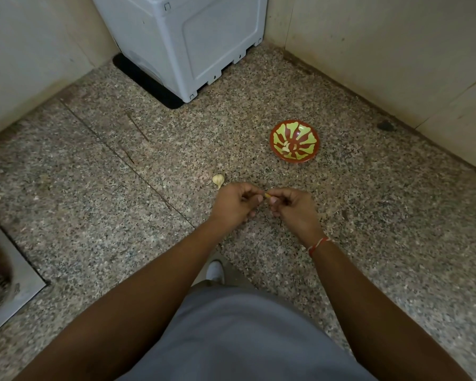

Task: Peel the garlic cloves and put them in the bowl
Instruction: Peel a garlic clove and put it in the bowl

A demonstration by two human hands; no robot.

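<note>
Peeling is the step in hand, judging from the head view: left hand (235, 203) and right hand (293, 206) meet over the granite counter (121, 215), both pinching one small garlic clove (267, 195) between their fingertips; next move likely calls for stripping the skin, then carrying the clove to the red-and-green bowl (294, 141) well beyond; that bowl holds a few pale peeled cloves (286, 149); garlic bulb (218, 179) lies just beside the left hand.
</note>
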